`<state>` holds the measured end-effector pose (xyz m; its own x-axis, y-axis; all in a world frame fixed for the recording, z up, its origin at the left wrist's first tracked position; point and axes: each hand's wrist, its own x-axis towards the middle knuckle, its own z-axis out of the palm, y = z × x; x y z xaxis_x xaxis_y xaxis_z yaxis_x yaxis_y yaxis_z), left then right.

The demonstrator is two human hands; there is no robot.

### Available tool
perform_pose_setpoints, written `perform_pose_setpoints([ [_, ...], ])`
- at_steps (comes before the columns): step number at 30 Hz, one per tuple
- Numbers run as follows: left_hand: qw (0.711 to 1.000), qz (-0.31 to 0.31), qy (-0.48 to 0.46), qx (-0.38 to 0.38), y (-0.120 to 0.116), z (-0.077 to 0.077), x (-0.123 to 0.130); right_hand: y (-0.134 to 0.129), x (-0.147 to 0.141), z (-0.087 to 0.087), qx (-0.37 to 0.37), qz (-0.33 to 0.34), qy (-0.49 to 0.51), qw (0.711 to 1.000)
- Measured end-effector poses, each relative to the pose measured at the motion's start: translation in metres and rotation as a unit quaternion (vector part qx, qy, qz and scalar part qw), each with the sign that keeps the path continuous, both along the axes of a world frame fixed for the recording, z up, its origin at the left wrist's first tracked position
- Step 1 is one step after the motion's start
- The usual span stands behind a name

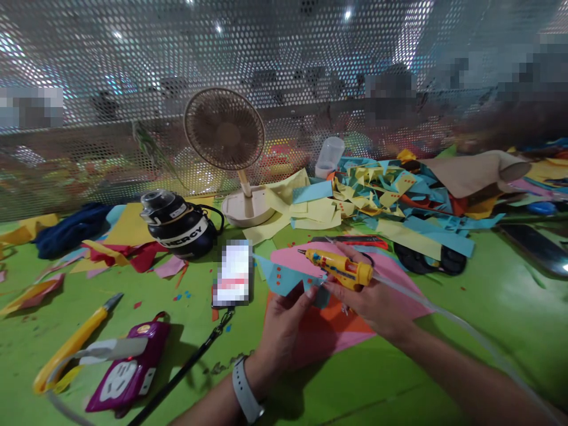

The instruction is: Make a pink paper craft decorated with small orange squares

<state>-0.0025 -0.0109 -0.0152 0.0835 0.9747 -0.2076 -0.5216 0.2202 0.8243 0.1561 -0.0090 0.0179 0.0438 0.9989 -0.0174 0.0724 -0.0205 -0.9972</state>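
Observation:
My right hand (373,299) is closed around a yellow glue gun (339,267), its dark nozzle pointing left and a pale cord trailing from its rear. With thumb and fingers, my left hand (286,325) pinches a light-blue strip (279,277) that carries small red dots. The right fingertips also meet this strip near its right end, below the glue gun. Beneath both hands lie a pink sheet (394,275) and an orange sheet (337,322). The exact contact between fingers and strip is partly hidden.
Left of my hands are a phone (233,272), a purple power bank (133,367) and a yellow-handled tool (75,340). Behind stand a black bottle (181,228) and a fan (248,207). Cut yellow and blue pieces (377,189) pile up along the perforated screen (284,53).

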Motion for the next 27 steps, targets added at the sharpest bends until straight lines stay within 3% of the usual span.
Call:
perform_pose_setpoints([
  [4,0.997,-0.068,0.029,0.001,0.001,0.005,-0.006,0.006,0.003,0.015,-0.032,-0.011,-0.019,0.999],
  [7,0.995,-0.096,0.039,0.006,0.004,0.007,-0.010,0.010,0.006,0.015,-0.035,-0.026,0.005,0.999],
  [12,0.992,-0.086,0.092,-0.018,0.009,0.015,-0.015,0.013,0.010,0.006,-0.044,-0.045,0.005,0.998],
  [20,0.986,-0.052,0.157,0.033,0.006,0.022,-0.015,0.008,0.006,0.017,-0.044,-0.027,0.015,0.999],
  [27,0.999,-0.017,0.034,0.004,0.003,0.010,-0.003,-0.003,-0.002,-0.006,-0.011,0.042,0.009,0.999],
])
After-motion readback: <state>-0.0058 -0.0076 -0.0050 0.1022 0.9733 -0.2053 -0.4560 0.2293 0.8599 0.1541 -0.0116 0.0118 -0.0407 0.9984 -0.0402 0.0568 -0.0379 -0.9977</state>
